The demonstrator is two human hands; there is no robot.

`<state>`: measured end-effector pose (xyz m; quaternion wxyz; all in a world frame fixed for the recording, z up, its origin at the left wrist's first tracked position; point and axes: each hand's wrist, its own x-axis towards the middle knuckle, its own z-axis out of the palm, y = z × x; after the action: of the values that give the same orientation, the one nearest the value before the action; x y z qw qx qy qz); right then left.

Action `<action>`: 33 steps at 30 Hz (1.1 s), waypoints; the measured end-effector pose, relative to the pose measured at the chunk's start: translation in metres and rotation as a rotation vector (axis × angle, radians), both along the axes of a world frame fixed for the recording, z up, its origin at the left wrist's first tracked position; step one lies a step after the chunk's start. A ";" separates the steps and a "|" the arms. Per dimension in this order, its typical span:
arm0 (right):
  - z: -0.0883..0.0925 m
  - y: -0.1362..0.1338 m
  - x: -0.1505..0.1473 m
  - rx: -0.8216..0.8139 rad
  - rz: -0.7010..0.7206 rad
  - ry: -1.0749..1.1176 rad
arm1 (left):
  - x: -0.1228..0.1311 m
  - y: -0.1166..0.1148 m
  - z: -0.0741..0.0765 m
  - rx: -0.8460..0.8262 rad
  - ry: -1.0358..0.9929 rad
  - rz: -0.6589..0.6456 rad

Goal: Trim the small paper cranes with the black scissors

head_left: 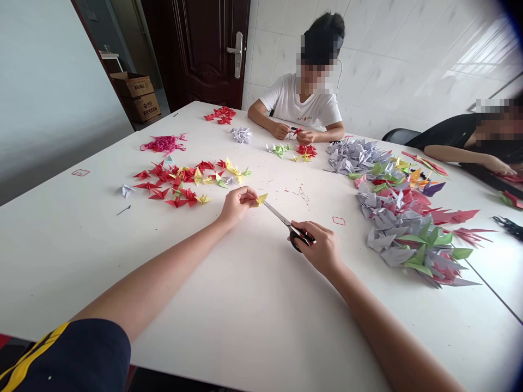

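A small yellow paper crane is pinched between the fingertips of my left hand, over the middle of the white table. My right hand is closed round the black handles of a pair of scissors. The scissor blades point up and left, with their tips at the edge of the yellow crane; whether they touch the paper I cannot tell. Beyond my left hand lies a loose group of folded cranes in red, yellow, green and white.
A large heap of grey, pink and green cranes covers the table's right side. Tiny paper scraps lie ahead of my hands. A pink tangle sits far left. One person works opposite; another sits at right.
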<state>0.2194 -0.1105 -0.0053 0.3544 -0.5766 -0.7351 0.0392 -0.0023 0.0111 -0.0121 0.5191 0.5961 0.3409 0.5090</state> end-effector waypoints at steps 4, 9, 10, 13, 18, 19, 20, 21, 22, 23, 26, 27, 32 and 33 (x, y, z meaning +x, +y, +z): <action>0.000 0.000 0.000 -0.050 0.010 0.011 | 0.000 0.000 0.001 -0.002 0.000 -0.001; 0.001 0.000 -0.001 -0.088 0.011 0.028 | 0.000 -0.001 0.001 -0.006 0.009 -0.006; 0.001 0.000 -0.001 -0.095 0.011 0.032 | 0.000 -0.001 0.001 -0.007 0.011 -0.006; 0.002 0.000 -0.001 -0.113 0.016 0.035 | 0.000 0.000 0.000 -0.007 0.021 -0.009; 0.004 0.000 0.000 -0.115 0.020 0.029 | 0.000 0.000 0.000 -0.007 0.028 -0.007; 0.004 0.000 0.001 -0.120 0.017 0.034 | 0.000 -0.001 0.000 -0.008 0.030 -0.007; 0.004 -0.001 0.001 -0.128 0.017 0.041 | 0.000 -0.001 0.001 -0.009 0.031 -0.006; 0.004 -0.001 0.001 -0.134 0.018 0.051 | 0.000 -0.001 0.001 -0.010 0.032 -0.007; 0.003 -0.001 0.001 -0.137 0.021 0.059 | 0.000 -0.002 0.002 -0.009 0.032 -0.007; 0.003 0.000 0.001 -0.135 0.023 0.064 | 0.000 -0.002 0.002 -0.008 0.030 -0.007; 0.001 0.000 0.001 -0.098 0.025 0.048 | 0.000 -0.002 0.003 -0.002 0.037 -0.003; 0.000 0.000 0.001 -0.078 0.022 0.035 | 0.000 -0.002 0.003 0.001 0.044 0.001; -0.002 0.000 0.001 0.006 -0.007 -0.055 | 0.000 -0.001 0.001 0.008 0.067 0.019; -0.002 0.000 0.000 0.017 -0.011 -0.073 | 0.001 -0.001 0.001 0.007 0.070 0.023</action>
<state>0.2198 -0.1104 -0.0072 0.3324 -0.5787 -0.7446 0.0097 -0.0017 0.0099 -0.0112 0.4987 0.6114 0.3641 0.4949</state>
